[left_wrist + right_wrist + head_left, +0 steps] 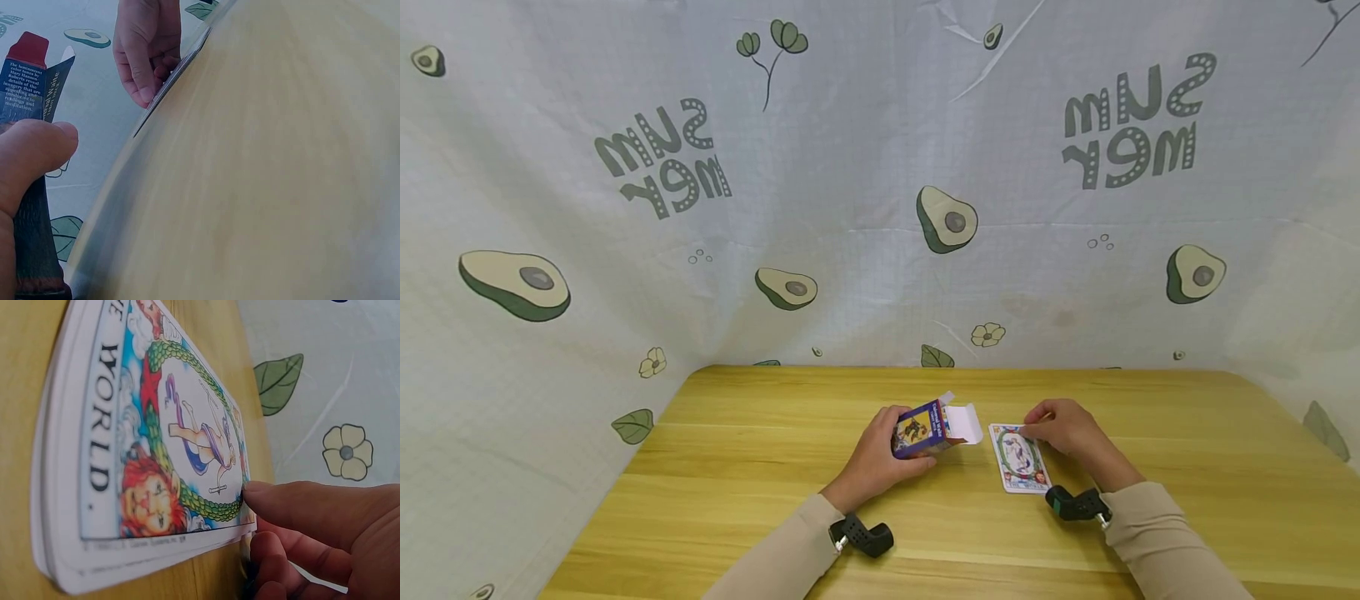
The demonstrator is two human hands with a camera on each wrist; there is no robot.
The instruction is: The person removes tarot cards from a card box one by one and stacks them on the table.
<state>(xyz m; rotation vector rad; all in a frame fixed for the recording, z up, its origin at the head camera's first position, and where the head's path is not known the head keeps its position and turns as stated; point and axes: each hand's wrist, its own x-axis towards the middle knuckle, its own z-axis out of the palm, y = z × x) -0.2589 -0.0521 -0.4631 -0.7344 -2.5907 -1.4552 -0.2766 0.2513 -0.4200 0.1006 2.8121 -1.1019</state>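
My left hand (874, 465) grips a purple tarot card box (914, 428), its fingers and thumb around the sides. The box is tilted, with its white flaps standing open toward the right; the left wrist view shows a red flap (29, 49) and printed text. Just right of the box is a small stack of tarot cards (1019, 460), "The World" face up on top. My right hand (1069, 430) pinches the stack by its far right corner, thumb on the top card (206, 434) and fingers curled at the edge beneath. The card edges are slightly uneven.
A yellow wood-grain table (760, 467) lies under both hands. Its back edge meets a pale cloth (865, 150) printed with avocados, leaves and flowers. Black wrist cameras (867, 537) sit on both forearms, the right one close to the cards' near corner.
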